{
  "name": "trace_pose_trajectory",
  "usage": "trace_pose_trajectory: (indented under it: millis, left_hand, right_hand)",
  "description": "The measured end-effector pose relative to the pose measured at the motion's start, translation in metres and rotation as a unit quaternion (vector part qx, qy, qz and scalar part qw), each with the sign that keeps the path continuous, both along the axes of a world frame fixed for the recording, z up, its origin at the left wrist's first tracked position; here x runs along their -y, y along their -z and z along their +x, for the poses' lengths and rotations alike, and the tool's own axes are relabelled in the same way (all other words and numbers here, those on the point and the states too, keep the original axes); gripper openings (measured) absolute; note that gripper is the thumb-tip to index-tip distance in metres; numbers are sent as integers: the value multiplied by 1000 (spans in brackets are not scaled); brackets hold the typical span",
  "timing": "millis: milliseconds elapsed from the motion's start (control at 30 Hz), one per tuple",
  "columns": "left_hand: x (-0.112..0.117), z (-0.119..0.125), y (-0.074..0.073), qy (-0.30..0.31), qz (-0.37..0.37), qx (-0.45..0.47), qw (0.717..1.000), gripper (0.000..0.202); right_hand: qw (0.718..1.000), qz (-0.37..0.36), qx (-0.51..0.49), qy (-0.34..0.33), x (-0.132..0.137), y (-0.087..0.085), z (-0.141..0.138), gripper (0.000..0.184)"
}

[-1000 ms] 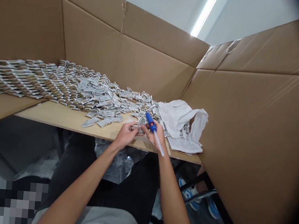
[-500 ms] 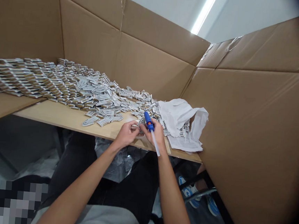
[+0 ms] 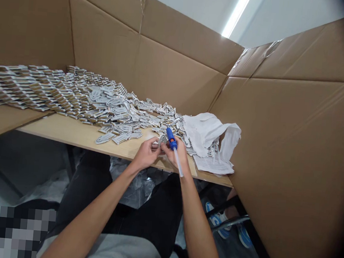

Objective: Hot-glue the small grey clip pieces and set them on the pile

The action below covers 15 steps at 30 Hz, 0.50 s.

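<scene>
A small grey looped piece (image 3: 162, 139) is pinched between my two hands, just above the table's front edge. My left hand (image 3: 146, 154) is closed on its left side, with fingertips and thumb together. In my right hand (image 3: 179, 153) lies a blue glue gun (image 3: 170, 135) with an orange part, its blue end pointing away from me. A whitish translucent stick (image 3: 178, 163) sticks out of its back end over my wrist. My right fingertips also touch the grey piece. Fingers hide most of the piece.
A pile of loose grey-white pieces (image 3: 122, 114) covers the middle of the table (image 3: 69, 130). Stacked rows of such pieces (image 3: 28, 86) stand at left. Crumpled white sheeting (image 3: 203, 131) lies at right. Cardboard walls (image 3: 177, 73) enclose the table. A person's blue-and-white shoes (image 3: 218, 220) show below.
Both hands stay at nearly the same place, still on the grey piece. The glue gun has tilted very slightly. The whole view has shifted a little.
</scene>
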<state>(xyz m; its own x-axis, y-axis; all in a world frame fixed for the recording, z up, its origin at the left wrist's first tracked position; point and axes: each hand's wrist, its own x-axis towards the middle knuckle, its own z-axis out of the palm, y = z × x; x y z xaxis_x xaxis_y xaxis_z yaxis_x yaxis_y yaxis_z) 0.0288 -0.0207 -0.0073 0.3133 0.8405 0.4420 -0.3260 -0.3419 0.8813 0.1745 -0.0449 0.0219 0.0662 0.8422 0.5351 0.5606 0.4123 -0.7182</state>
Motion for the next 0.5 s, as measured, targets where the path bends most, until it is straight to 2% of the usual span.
trace_pose_trajectory:
  millis: [133,233,333,500]
  left_hand:
    - [-3,1,4,6,8,-1,1000,34]
    - [-6,1,7,-30,8,-28,999,28]
    - [-9,2,9,-65,-18,-23,997,27]
    - [-13,2,10,-37,-62,16,997,23]
  right_hand:
    - [999,14,18,34,0,-2,1,29]
    - [999,14,24,46,0,-2,-1,30]
    - [999,6,30,26,0,-1,-4,27]
    - [999,1,42,-10,1,1,-5,32]
